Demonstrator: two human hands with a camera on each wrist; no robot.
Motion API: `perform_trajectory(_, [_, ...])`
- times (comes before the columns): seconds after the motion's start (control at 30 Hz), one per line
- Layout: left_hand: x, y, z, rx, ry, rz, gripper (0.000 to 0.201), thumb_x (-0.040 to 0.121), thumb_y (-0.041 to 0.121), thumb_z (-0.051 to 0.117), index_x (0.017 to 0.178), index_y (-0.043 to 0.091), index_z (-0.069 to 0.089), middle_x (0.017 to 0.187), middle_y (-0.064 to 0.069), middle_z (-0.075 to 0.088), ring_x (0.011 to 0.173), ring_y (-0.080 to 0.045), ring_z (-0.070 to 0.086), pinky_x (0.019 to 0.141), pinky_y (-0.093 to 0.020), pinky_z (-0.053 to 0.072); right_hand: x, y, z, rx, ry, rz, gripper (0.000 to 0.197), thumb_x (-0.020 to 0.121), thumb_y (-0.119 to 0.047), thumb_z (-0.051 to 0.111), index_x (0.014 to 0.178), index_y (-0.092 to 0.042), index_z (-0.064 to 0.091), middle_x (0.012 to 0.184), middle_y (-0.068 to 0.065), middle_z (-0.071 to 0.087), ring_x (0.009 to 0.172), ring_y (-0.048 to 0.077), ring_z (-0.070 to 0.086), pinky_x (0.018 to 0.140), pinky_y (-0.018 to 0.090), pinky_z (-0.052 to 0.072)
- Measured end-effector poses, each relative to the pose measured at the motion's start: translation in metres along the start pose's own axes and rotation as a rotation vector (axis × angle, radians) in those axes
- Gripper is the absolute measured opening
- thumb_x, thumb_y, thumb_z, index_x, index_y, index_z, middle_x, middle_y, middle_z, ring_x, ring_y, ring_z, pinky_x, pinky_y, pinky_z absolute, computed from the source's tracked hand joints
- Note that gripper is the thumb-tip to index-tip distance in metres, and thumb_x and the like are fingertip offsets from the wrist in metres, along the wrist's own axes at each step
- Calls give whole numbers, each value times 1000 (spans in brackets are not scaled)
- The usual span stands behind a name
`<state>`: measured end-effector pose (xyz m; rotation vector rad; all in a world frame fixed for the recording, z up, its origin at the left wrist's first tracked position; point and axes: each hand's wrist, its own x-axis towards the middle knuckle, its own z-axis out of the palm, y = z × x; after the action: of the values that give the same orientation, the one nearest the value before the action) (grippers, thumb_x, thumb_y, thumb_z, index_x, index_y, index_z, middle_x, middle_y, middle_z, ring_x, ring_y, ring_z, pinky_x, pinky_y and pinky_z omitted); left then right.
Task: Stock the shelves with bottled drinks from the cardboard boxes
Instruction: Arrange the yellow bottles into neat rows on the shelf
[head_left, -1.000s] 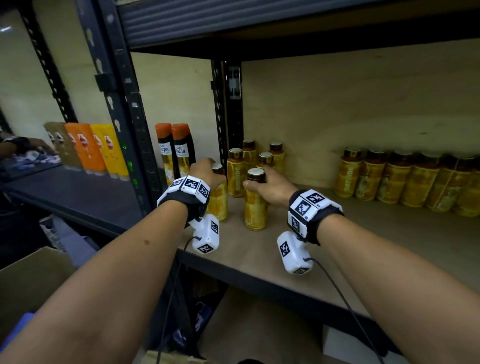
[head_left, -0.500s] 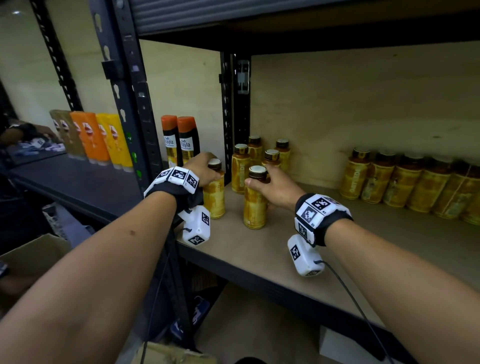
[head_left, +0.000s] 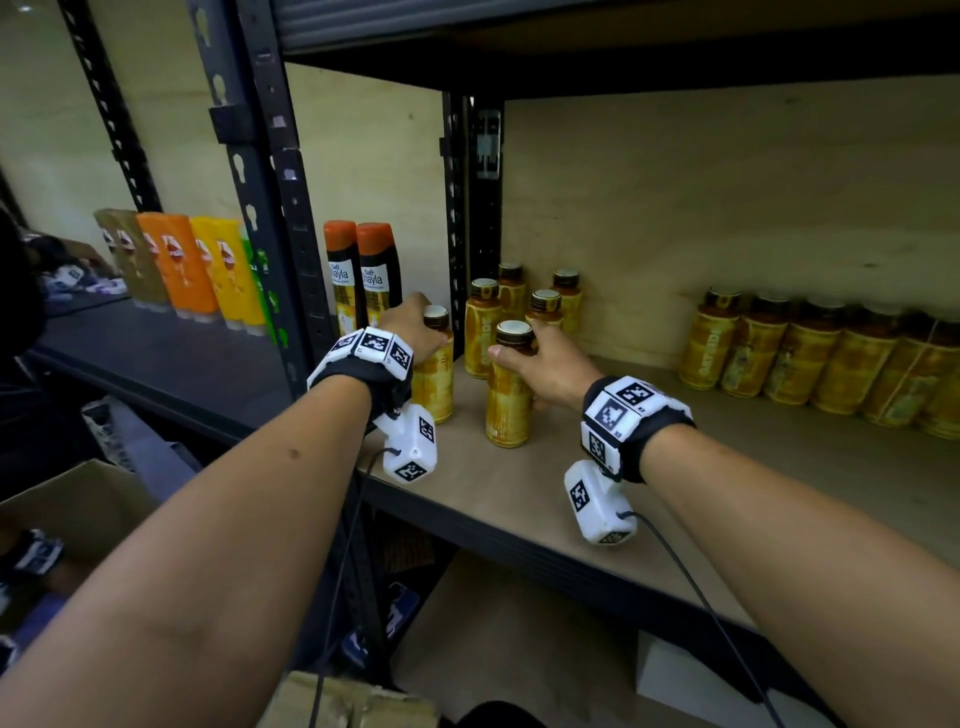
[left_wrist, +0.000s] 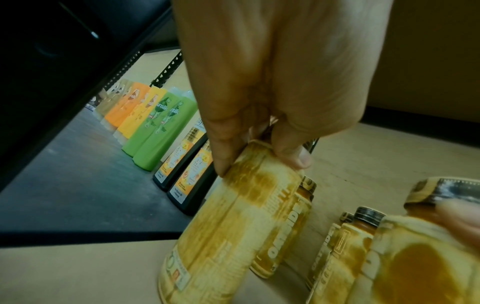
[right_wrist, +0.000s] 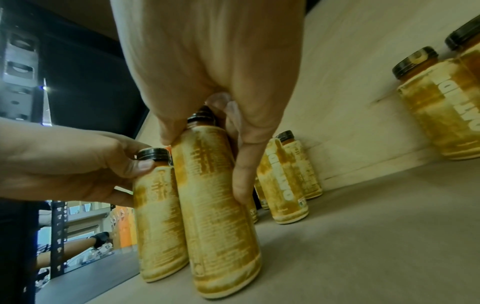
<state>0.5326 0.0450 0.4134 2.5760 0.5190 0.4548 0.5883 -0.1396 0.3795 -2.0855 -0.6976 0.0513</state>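
Two yellow-labelled drink bottles with dark caps stand on the wooden shelf (head_left: 519, 499) near its left post. My left hand (head_left: 410, 332) grips the neck of the left bottle (head_left: 435, 379) (left_wrist: 228, 222) (right_wrist: 155, 209). My right hand (head_left: 545, 364) holds the right bottle (head_left: 509, 395) (right_wrist: 215, 205) at its shoulder, thumb on one side and fingers down the other. Both bottles rest on their bases. Behind them stand several more of the same bottles (head_left: 524, 306).
A row of the same bottles (head_left: 810, 358) lines the back right of the shelf. Two dark orange-capped bottles (head_left: 361, 275) and coloured shampoo bottles (head_left: 197, 270) stand on the dark shelf to the left. An open cardboard box (head_left: 78, 499) sits low left.
Both hands have stayed on their bottles. The view has shifted a little; the bottles stand about where they were.
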Motion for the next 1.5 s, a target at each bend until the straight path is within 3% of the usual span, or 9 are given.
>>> perform_trajectory(0.17, [2, 2, -4, 22, -15, -6, 46, 88, 22, 63, 128, 8, 47, 123, -17, 56, 109, -33, 56, 76, -32, 46, -2, 1, -5, 68, -72, -23, 57, 83, -51, 67, 131, -24, 50, 124, 1, 62, 108, 22, 62, 66, 44, 61])
perform_trajectory(0.47, [-3, 6, 1, 39, 92, -85, 46, 84, 27, 67, 122, 5, 53, 120, -18, 58, 107, -35, 58, 76, -33, 46, -10, -3, -18, 145, -206, -8, 51, 92, -37, 63, 137, -21, 45, 130, 3, 58, 114, 23, 60, 73, 44, 60])
perform_trajectory(0.63, [-11, 14, -5, 105, 66, -156, 40, 85, 25, 64, 116, 3, 52, 117, -18, 56, 102, -35, 58, 75, -35, 49, -15, -1, -25, 206, -253, 13, 49, 94, -35, 60, 138, -22, 43, 132, 2, 56, 117, 22, 57, 81, 45, 57])
perform_trajectory(0.77, [-18, 19, -9, 166, 9, -154, 53, 91, 32, 60, 128, 0, 42, 125, -20, 54, 111, -37, 56, 83, -36, 47, -16, -7, -18, 161, -268, -18, 46, 97, -34, 57, 138, -17, 45, 136, 6, 56, 125, 25, 53, 102, 47, 47])
perform_trajectory(0.87, [-34, 28, -17, 164, 32, -138, 67, 89, 39, 62, 134, -1, 33, 127, -20, 54, 113, -37, 55, 90, -41, 49, -25, -18, -22, 91, -262, -55, 46, 97, -31, 56, 138, -13, 46, 137, 5, 54, 127, 21, 50, 106, 34, 40])
perform_trajectory(1.1, [-91, 85, -26, 129, 240, 59, 45, 85, 16, 58, 127, 4, 47, 118, -18, 58, 107, -38, 58, 84, -41, 51, -47, -24, -92, -168, -101, 24, 53, 89, -35, 67, 136, -15, 51, 134, 3, 58, 121, 23, 55, 100, 39, 46])
perform_trajectory(1.2, [-122, 127, -14, 111, 161, 81, 33, 83, 17, 58, 113, 5, 55, 108, -16, 60, 96, -35, 60, 78, -38, 52, -80, -21, -130, -271, -5, -16, 36, 89, -31, 67, 118, -11, 63, 114, 1, 66, 103, 20, 62, 92, 34, 51])
perform_trajectory(1.33, [-155, 188, 12, 97, 50, 132, 23, 82, 13, 56, 100, 0, 58, 100, -18, 59, 87, -34, 59, 75, -38, 53, -134, -8, -178, -344, 106, -63, 17, 89, -20, 62, 89, -6, 73, 90, 12, 73, 90, 27, 70, 85, 43, 56])
perform_trajectory(1.5, [-167, 249, 50, 106, -15, 195, 18, 85, 15, 58, 96, 1, 58, 96, -13, 57, 87, -31, 59, 70, -32, 48, -178, 22, -241, -576, 128, -37, 19, 89, -15, 58, 95, -5, 74, 97, 13, 72, 91, 29, 66, 81, 38, 54])
